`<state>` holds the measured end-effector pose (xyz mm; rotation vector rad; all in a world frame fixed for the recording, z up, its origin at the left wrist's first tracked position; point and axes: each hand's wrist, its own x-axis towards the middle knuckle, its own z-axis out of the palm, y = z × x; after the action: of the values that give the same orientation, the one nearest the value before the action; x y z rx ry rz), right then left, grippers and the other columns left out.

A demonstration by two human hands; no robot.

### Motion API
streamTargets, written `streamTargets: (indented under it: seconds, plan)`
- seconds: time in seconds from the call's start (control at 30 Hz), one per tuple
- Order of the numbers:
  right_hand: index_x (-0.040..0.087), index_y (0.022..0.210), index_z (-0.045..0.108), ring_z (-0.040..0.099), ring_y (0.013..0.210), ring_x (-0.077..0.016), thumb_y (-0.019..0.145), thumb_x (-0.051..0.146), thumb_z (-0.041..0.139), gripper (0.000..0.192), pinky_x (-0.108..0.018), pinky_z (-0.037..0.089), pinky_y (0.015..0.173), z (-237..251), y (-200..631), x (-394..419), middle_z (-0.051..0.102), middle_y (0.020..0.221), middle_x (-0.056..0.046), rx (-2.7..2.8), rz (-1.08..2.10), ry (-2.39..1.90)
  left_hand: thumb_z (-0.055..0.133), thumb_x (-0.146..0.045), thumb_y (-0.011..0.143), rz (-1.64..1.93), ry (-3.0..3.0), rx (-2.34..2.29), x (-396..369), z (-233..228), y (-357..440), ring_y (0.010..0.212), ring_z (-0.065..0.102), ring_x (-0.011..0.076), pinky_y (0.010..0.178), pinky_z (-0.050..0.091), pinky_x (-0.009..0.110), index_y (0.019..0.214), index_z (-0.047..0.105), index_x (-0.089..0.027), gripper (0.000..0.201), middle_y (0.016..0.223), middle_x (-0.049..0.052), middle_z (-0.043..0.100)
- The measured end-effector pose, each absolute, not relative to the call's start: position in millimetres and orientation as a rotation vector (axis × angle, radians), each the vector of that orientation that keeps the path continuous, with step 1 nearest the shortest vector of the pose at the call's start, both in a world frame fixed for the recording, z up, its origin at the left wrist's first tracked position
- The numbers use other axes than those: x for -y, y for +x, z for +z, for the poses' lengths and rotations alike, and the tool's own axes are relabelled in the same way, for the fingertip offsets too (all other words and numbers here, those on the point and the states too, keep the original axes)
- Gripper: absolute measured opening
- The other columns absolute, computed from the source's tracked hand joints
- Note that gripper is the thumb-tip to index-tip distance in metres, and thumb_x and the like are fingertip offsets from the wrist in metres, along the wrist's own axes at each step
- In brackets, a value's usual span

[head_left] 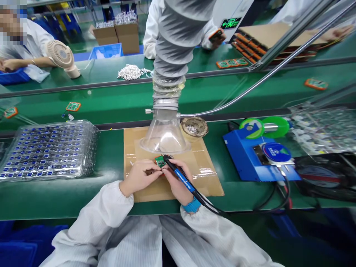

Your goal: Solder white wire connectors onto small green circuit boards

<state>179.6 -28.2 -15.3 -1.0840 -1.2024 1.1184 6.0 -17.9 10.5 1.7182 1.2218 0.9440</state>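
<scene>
Below the clear fume hood, my two hands meet over a sheet of cardboard. My left hand is closed, with thumb and fingers pinched at the near edge of a small green circuit board. A blue and black soldering iron lies across my right hand, its black front end beside the board. The right thumb and fingertips come together close to the left ones. Whatever small part is between the fingertips is hidden.
Stacked clear trays of small parts stand at left. Right of the cardboard is a blue soldering unit with green reels; a round bowl sits behind the hood. Beyond runs a green conveyor carrying orange-edged boards. Co-workers sit across it.
</scene>
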Motion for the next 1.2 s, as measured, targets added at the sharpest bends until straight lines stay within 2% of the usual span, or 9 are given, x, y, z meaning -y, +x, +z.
streamTargets:
  seconds: [0.23,0.43,0.6,0.77,0.97,1.2]
  plan:
    - [0.026,0.111,0.065,0.075,0.084,-0.0179,0.09,0.033,0.074,0.024,-0.035,0.064,0.081,-11.9,182.0,26.7,0.075,0.09,-0.002,1.205,1.168,-1.057,0.069,-0.025,0.092,0.954,1.808,-1.198,17.6,13.6,5.0,0.073,0.065,0.0176,0.073,0.048,0.031,0.079,0.077,-0.019,0.016,0.076,0.005,0.074]
    - [0.026,0.109,0.067,0.075,0.082,-0.0174,0.089,0.034,0.076,0.024,-0.033,0.064,0.08,-12.7,179.4,27.7,0.075,0.089,-0.001,1.174,1.176,-1.05,0.068,-0.025,0.093,0.918,1.807,-1.229,19.4,17.0,4.1,0.078,0.066,0.0174,0.077,0.047,0.032,0.083,0.076,-0.02,0.014,0.082,0.004,0.075]
    - [0.026,0.109,0.07,0.076,0.081,-0.0181,0.087,0.033,0.078,0.024,-0.033,0.064,0.079,-11.9,191.1,27.3,0.077,0.092,-0.002,1.177,1.028,-1.162,0.067,-0.022,0.091,0.747,1.989,-1.362,10.4,20.0,-3.5,0.08,0.061,0.0179,0.082,0.041,0.035,0.075,0.074,-0.021,0.017,0.077,0.001,0.069]
    - [0.025,0.108,0.075,0.077,0.091,-0.0229,0.088,0.034,0.076,0.022,-0.038,0.064,0.082,-19.1,223.7,35.5,0.08,0.105,-0.007,1.283,0.814,-1.293,0.069,-0.017,0.085,0.523,1.965,-1.552,-1.8,14.5,-5.7,0.083,0.059,0.0185,0.085,0.039,0.038,0.067,0.073,-0.02,0.018,0.082,0.001,0.065]
    - [0.024,0.098,0.073,0.076,0.08,-0.0202,0.092,0.026,0.067,0.009,-0.032,0.062,0.071,-29.2,240.6,49.7,0.077,0.088,-0.004,1.378,0.728,-1.224,0.066,-0.013,0.083,0.479,1.943,-1.543,-6.1,12.6,-2.7,0.08,0.057,0.0186,0.081,0.041,0.035,0.066,0.073,-0.02,0.02,0.077,0.001,0.064]
    - [0.025,0.1,0.071,0.076,0.082,-0.0206,0.09,0.022,0.069,0.011,-0.033,0.062,0.073,-23.2,234.6,45.3,0.078,0.092,-0.004,1.557,0.727,-1.206,0.064,-0.012,0.082,0.443,1.934,-1.537,-8.2,19.0,-0.6,0.078,0.057,0.0184,0.077,0.043,0.034,0.064,0.072,-0.02,0.021,0.076,0.002,0.066]
